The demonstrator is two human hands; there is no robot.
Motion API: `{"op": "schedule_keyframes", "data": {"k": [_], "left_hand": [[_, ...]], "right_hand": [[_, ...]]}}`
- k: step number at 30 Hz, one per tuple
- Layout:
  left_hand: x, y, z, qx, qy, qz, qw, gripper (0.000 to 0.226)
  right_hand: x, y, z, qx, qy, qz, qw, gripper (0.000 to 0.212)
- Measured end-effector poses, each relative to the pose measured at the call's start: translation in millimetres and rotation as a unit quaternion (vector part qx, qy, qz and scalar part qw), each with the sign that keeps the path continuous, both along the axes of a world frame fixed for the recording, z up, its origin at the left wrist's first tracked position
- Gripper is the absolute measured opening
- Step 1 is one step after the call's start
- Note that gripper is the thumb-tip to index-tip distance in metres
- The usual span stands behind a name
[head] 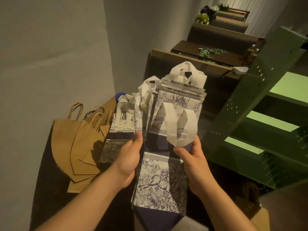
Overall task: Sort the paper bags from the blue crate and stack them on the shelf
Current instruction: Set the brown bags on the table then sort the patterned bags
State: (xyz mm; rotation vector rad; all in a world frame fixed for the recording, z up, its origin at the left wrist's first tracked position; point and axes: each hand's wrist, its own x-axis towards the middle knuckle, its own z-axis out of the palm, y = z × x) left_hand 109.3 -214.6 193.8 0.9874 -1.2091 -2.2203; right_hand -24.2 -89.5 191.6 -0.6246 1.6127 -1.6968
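**A:** In the head view, what worries you about where you stand?

**B:** Your bundle of printed bags is thick, and you clamp it only from the two sides. Your left hand has its thumb curled over the left edge; your right hand wraps the right edge, thumb near the loose white handle. The sheets already fan apart at the top, so I judge an inner bag could slide out if you tilt the bundle or ease your squeeze. That dangling handle could also snag as you swing toward the green shelf.

**A:** And where do the bags sit against your grip?

**B:** Between your palms, running away from you, with the fold-over bottoms hanging below your wrists. Most of the length lies beyond your fingers, so it is top-heavy. More printed bags stand just left of the bundle, by a corner of the blue crate. The brown paper bags lie further left, fanned out flat, well apart from your hands.
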Motion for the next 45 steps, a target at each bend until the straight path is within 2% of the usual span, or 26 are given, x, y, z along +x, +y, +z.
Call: {"op": "schedule_keyframes", "data": {"k": [3,6,11,15,20,23,25,29,30,33,35,37,39,42,45], "left_hand": [[-2,2,-2,-0.012,-0.035,-0.038,0.999,0.111],[-5,1,-7,-0.034,-0.021,-0.054,0.998,0.132],[-16,15,1,-0.109,-0.009,-0.038,0.993,0.137],[-19,15,-12,-0.167,-0.030,-0.025,0.985,0.112],[-24,12,-5,-0.161,-0.053,-0.035,0.985,0.116],[-26,1,-3,-0.169,-0.089,-0.056,0.980,0.074],[-24,-12,1,-0.209,-0.135,-0.044,0.968,0.044],[-19,-57,-19,-0.262,-0.234,0.031,0.936,0.027],[-17,-69,-29,-0.288,-0.295,0.023,0.911,0.031],[-7,-98,-58,-0.351,-0.496,-0.059,0.792,0.068],[-2,-109,-73,-0.345,-0.568,-0.106,0.740,0.086],[3,-115,-85,-0.337,-0.609,-0.148,0.703,0.102],[5,-120,-92,-0.339,-0.617,-0.160,0.692,0.111],[6,-128,-91,-0.326,-0.602,-0.135,0.716,0.115],[9,-136,-86,-0.316,-0.584,-0.086,0.742,0.112]], "right_hand": [[3,3,-3,0.016,0.005,0.030,0.999,0.065],[4,6,-3,0.032,0.013,0.020,0.999,0.065],[5,9,-2,0.039,-0.021,-0.031,0.999,0.039],[1,9,2,0.055,-0.027,-0.044,0.997,0.035],[-5,7,1,0.055,-0.036,-0.037,0.997,0.032],[-7,5,-2,0.047,-0.043,-0.053,0.997,0.032],[-11,5,-6,0.048,-0.047,-0.067,0.996,0.035],[-18,8,-13,0.048,-0.050,-0.095,0.993,0.037],[-19,8,-14,0.049,-0.050,-0.102,0.992,0.036],[-22,10,-19,0.052,-0.055,-0.114,0.991,0.034],[-23,10,-23,0.065,-0.055,-0.123,0.989,0.031],[-22,9,-25,0.079,-0.051,-0.130,0.987,0.032],[-21,8,-27,0.087,-0.058,-0.135,0.985,0.032],[-21,8,-32,0.093,-0.073,-0.140,0.983,0.027],[-20,7,-35,0.099,-0.070,-0.140,0.983,0.032]]}}
